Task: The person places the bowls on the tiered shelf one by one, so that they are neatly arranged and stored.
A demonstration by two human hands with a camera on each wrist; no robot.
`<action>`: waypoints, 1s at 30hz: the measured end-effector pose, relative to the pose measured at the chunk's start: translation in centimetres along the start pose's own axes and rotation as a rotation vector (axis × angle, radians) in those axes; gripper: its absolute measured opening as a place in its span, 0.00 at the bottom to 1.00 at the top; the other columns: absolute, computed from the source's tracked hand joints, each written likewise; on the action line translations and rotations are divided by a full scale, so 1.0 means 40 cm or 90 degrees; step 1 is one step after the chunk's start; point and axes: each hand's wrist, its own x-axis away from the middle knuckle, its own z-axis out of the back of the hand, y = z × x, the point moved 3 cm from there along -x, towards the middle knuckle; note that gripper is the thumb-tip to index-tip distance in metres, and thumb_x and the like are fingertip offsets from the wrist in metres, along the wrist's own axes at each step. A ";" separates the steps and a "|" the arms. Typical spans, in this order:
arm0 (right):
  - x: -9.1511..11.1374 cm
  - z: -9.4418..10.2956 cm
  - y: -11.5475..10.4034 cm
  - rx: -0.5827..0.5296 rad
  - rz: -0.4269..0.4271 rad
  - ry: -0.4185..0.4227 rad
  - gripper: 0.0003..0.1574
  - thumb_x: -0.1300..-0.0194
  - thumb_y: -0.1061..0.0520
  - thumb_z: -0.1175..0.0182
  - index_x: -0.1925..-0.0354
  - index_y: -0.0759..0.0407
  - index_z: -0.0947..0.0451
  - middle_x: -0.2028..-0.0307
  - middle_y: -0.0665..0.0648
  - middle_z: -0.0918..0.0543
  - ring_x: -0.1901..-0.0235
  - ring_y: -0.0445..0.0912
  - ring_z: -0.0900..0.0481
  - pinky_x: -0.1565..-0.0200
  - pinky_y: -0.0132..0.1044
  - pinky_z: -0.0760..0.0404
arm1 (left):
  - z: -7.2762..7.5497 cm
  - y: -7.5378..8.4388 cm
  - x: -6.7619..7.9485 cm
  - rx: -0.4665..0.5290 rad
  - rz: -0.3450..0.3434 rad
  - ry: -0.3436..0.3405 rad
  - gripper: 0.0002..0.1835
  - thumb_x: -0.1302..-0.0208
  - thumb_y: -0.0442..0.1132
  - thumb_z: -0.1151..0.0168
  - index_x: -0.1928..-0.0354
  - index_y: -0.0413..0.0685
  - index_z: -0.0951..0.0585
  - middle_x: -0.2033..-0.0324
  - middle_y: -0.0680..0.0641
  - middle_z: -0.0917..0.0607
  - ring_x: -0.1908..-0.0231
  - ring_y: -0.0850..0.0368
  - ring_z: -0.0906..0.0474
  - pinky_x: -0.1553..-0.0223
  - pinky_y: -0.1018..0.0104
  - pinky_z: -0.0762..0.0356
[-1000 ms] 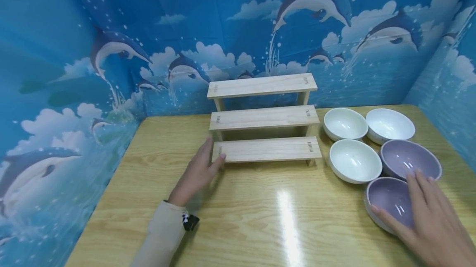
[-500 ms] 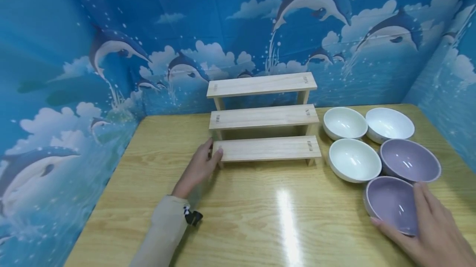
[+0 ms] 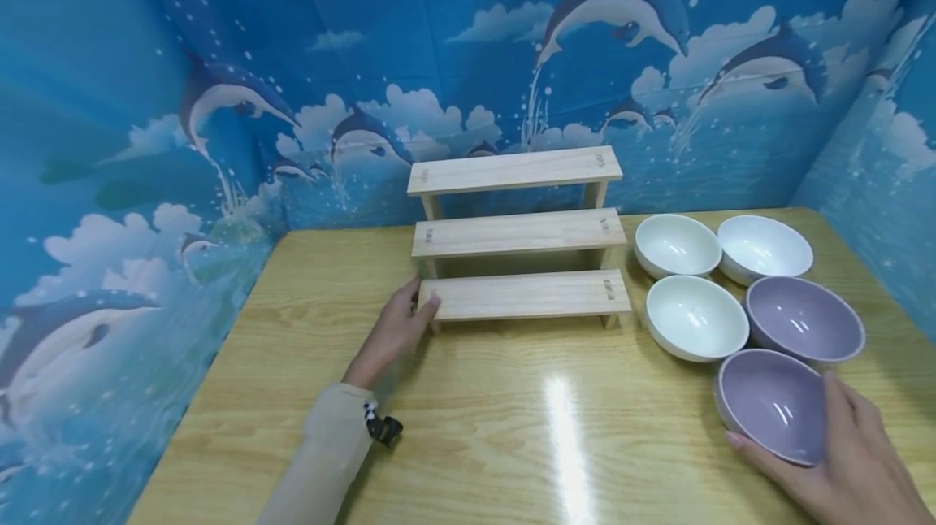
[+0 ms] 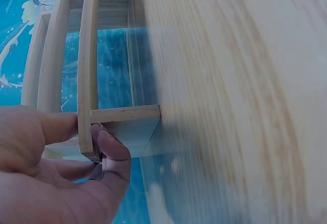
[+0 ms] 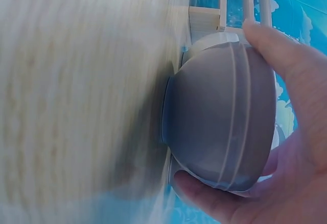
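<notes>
A three-tier wooden step rack [image 3: 522, 295] stands against the back wall, its boards stepping up toward the rear. At the left end of its lowest board is my left hand [image 3: 387, 338]. In the left wrist view, that thumb and curled fingers [image 4: 115, 150] pinch the board end [image 4: 86, 137] from above and below. On the right, my right hand [image 3: 848, 452] grips the front purple bowl [image 3: 771, 407], thumb at its near-left side and fingers on its right rim. The right wrist view shows this bowl's rounded outer wall [image 5: 209, 112] between thumb and fingers, with its foot close to the table.
Behind the gripped bowl are a second purple bowl [image 3: 804, 318], two pale green bowls [image 3: 695, 318] and a white bowl [image 3: 766, 247], packed closely together. The wood-grain table [image 3: 468, 427] meets a blue dolphin-print backdrop [image 3: 453, 37] at back and sides.
My right hand has come in from over the front purple bowl to its right side and taken hold of its rim. My left hand has closed on the lowest board's end. The other bowls stay put.
</notes>
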 end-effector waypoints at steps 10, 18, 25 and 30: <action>-0.006 0.005 -0.013 0.012 -0.068 -0.045 0.83 0.52 0.35 0.22 0.22 0.71 0.62 0.40 0.89 0.46 0.53 0.80 0.37 0.62 0.74 0.33 | 0.001 0.002 -0.001 -0.009 -0.009 -0.003 0.34 0.20 0.49 0.51 0.20 0.43 0.46 0.27 0.36 0.37 0.28 0.40 0.39 0.30 0.43 0.39; 0.001 0.008 -0.016 0.000 -0.084 -0.036 0.83 0.53 0.36 0.21 0.21 0.70 0.60 0.38 0.88 0.45 0.51 0.80 0.37 0.61 0.74 0.33 | -0.001 -0.006 -0.002 0.006 -0.005 -0.011 0.35 0.19 0.49 0.51 0.20 0.42 0.48 0.26 0.37 0.38 0.27 0.41 0.41 0.30 0.43 0.39; 0.006 0.000 0.005 -0.009 -0.096 -0.032 0.83 0.56 0.35 0.19 0.21 0.67 0.58 0.36 0.85 0.46 0.49 0.78 0.37 0.61 0.74 0.33 | -0.002 -0.005 0.001 0.010 -0.014 -0.015 0.35 0.19 0.49 0.51 0.20 0.42 0.48 0.26 0.37 0.38 0.28 0.41 0.40 0.31 0.43 0.38; 0.006 0.002 -0.005 -0.002 -0.110 -0.039 0.84 0.57 0.35 0.19 0.22 0.69 0.58 0.36 0.85 0.46 0.49 0.78 0.37 0.61 0.74 0.32 | -0.003 -0.006 -0.002 0.009 -0.017 -0.015 0.35 0.19 0.49 0.52 0.20 0.42 0.49 0.25 0.37 0.39 0.27 0.40 0.40 0.31 0.43 0.38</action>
